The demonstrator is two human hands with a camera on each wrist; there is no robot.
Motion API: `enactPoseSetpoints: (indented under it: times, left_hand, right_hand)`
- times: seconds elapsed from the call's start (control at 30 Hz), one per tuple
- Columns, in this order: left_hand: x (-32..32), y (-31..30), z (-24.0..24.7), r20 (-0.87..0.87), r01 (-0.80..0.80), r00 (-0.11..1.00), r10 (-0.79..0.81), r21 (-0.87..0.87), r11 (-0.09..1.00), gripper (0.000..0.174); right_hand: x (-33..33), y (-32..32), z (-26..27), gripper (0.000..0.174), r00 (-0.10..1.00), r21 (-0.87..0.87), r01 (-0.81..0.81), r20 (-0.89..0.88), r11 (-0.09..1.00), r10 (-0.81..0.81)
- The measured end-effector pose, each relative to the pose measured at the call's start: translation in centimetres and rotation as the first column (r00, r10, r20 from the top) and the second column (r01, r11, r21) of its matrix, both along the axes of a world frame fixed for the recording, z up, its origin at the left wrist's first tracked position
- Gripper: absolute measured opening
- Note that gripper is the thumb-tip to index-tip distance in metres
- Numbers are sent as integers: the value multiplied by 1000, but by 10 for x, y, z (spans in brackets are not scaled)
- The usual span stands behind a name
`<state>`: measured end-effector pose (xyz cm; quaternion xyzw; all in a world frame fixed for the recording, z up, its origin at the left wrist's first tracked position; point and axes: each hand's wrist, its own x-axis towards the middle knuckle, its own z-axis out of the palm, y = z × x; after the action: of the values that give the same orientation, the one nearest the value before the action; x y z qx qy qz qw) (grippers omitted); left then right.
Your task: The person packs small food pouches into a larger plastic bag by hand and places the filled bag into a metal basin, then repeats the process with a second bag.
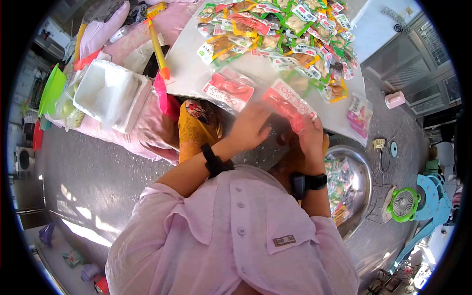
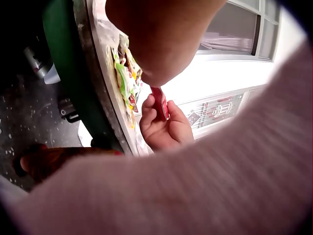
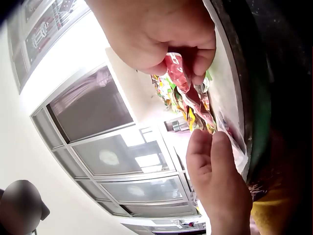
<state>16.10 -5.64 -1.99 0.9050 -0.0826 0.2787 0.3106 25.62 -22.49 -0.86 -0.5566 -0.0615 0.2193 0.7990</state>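
In the head view, the right hand [image 1: 310, 140] pinches the lower right end of a red-and-clear packet [image 1: 287, 105]. The left hand [image 1: 250, 127] is by its left side, thumb apart from the fingers. In the right wrist view, the right hand [image 3: 166, 34] holds the red packet [image 3: 188, 88] from above, and the fingertips of the left hand [image 3: 217, 176] lie near its far end; contact is unclear. The left wrist view shows the right hand [image 2: 166, 129] gripping the packet [image 2: 160, 104], with the left hand [image 2: 166, 39] large above. Another red packet [image 1: 228, 91] lies flat on the table [image 1: 187, 73].
Many colourful packets [image 1: 295, 42] are heaped on the table's far side, and a pink-purple packet [image 1: 359, 115] lies near its right corner. White foam boxes [image 1: 105, 93] stand at left. A metal basin [image 1: 364, 196] with packets is at right, near a green fan [image 1: 404, 204].
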Motion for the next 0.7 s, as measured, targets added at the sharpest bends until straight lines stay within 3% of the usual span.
enactPoseSetpoints:
  times: [0.1,0.2,0.23,0.3,0.4,0.5,0.6,0.7]
  left_hand:
    - [-3,-9,21,161,-46,986,41,22,999,48]
    - [-1,-14,30,91,-7,996,11,-42,999,47]
    - [-1,-15,34,-110,72,989,-98,-219,973,45]
    - [-1,-19,39,-415,103,820,-395,-571,814,41]
    - [4,-14,32,-620,118,684,-385,-426,897,35]
    - [4,-13,30,-620,91,666,-415,-484,870,32]
    - [1,-15,25,-460,16,858,-228,-420,907,34]
    - [3,1,31,-165,-102,983,81,-123,987,37]
  right_hand:
    - [-3,-12,17,20,974,-188,-105,177,977,138]
    - [-7,-19,24,18,932,-304,-229,207,925,299]
    - [-7,-21,26,17,901,-356,-281,221,891,372]
    - [-11,-22,33,17,857,-437,-317,249,842,452]
    - [-15,-26,38,16,845,-447,-373,199,813,496]
    - [-18,-27,39,15,858,-419,-398,145,816,493]
    - [-18,-28,36,15,891,-442,-312,171,841,420]
    - [-7,-35,15,16,942,-373,-201,181,906,284]
